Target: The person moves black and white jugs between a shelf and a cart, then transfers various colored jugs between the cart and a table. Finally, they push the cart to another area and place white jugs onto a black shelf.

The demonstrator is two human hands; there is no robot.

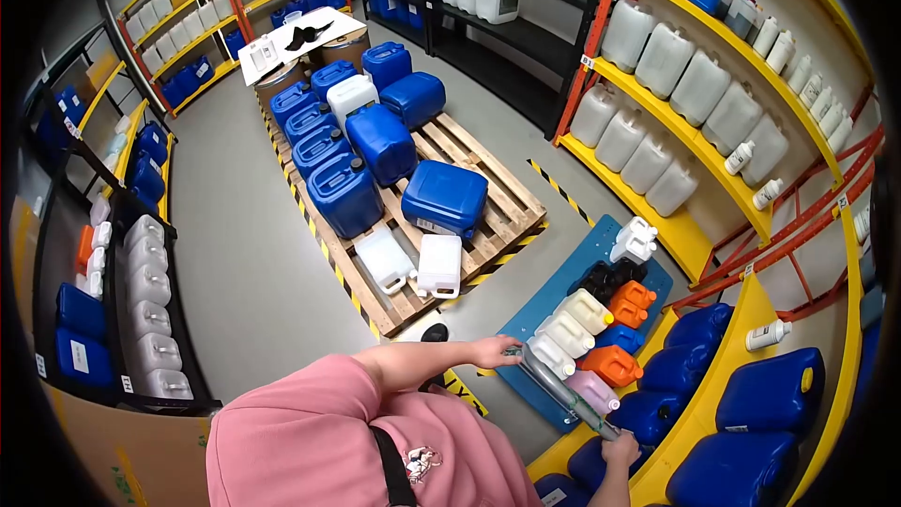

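Note:
My left hand (495, 352) is closed round one end of a grey curved cart handle (558, 390). Round the handle's other end, at the lower right, my right hand (621, 451) is wrapped. The handle belongs to a blue flat cart (528, 319). Several jugs stand on the cart just beyond the handle: cream ones (566, 330), orange ones (612, 366), a pink one (593, 391), a small blue one (619, 338), black ones (601, 279) and a white one (634, 240) at the far end.
Left of the cart, a wooden pallet (507, 197) bears blue and white canisters, edged by black-yellow floor tape (324, 244). Yellow shelves (676, 225) with canisters line the right side; dark shelving (535, 84) stands behind. A black rack (117, 319) is at the left.

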